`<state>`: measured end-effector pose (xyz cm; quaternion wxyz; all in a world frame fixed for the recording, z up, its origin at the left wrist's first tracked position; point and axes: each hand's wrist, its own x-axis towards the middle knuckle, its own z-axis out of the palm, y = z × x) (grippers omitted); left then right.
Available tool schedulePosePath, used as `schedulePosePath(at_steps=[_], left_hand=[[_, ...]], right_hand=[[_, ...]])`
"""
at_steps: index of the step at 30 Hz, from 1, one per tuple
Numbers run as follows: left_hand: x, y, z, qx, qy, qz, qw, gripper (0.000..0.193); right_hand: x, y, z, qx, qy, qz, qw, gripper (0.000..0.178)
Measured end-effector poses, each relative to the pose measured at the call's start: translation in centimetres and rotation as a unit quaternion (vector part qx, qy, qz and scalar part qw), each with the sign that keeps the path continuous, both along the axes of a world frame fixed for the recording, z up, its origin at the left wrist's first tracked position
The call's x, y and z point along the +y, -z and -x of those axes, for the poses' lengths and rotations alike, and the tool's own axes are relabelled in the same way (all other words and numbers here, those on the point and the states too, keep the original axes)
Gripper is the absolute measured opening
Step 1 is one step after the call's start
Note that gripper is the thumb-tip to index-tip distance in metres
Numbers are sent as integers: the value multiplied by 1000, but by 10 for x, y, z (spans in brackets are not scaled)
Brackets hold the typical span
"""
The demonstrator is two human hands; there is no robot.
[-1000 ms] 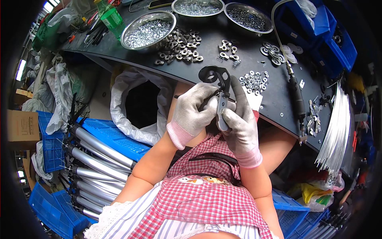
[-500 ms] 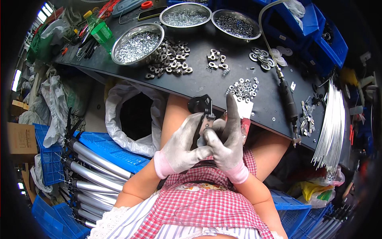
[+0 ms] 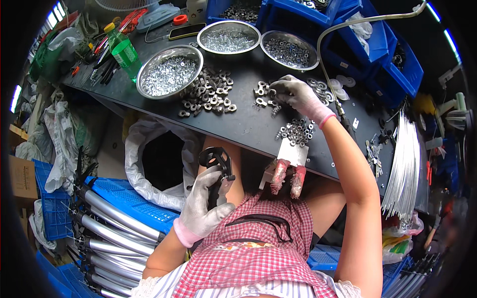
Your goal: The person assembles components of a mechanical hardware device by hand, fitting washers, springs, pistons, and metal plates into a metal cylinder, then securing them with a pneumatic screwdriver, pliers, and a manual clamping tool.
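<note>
My left hand (image 3: 203, 208), in a grey-white glove with a pink cuff, grips a black ring-shaped clamp (image 3: 216, 171) over my lap. The clamp's open ring points away from me, and a metal piece shows on its side. Across the table my right hand (image 3: 298, 97), gloved alike, reaches into a small group of metal eyelet fittings (image 3: 262, 92). Its fingertips are bent down together there; what they hold, if anything, is hidden. Small springs (image 3: 275, 110) lie beside the fittings. Nearer me is a pile of small nuts (image 3: 298, 131).
Two worn red handles (image 3: 280, 176) and a pale metal plate (image 3: 293, 153) jut over the table edge. Steel bowls (image 3: 169, 94) of small hardware, a larger fitting pile (image 3: 211, 92), a green bottle (image 3: 124, 52), blue bins (image 3: 380, 47) and thin rods (image 3: 400, 169) surround the work area.
My right hand has left the clamp and moved away from me to the fittings. My left hand has shifted left and nearer my body, with the clamp still in it. The view has shifted slightly.
</note>
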<state>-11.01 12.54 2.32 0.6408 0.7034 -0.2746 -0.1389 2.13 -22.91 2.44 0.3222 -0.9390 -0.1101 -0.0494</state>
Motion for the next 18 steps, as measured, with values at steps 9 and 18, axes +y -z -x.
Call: schedulePosePath(at_steps=[9,18], left_hand=[[12,-3,-2,34,-19,0,999,67],[-38,-31,-33,-411,38,-108,904,82]], right_hand=[[0,10,-6,-31,-10,48,998,19],[63,-85,109,-91,-73,-241,963,18]])
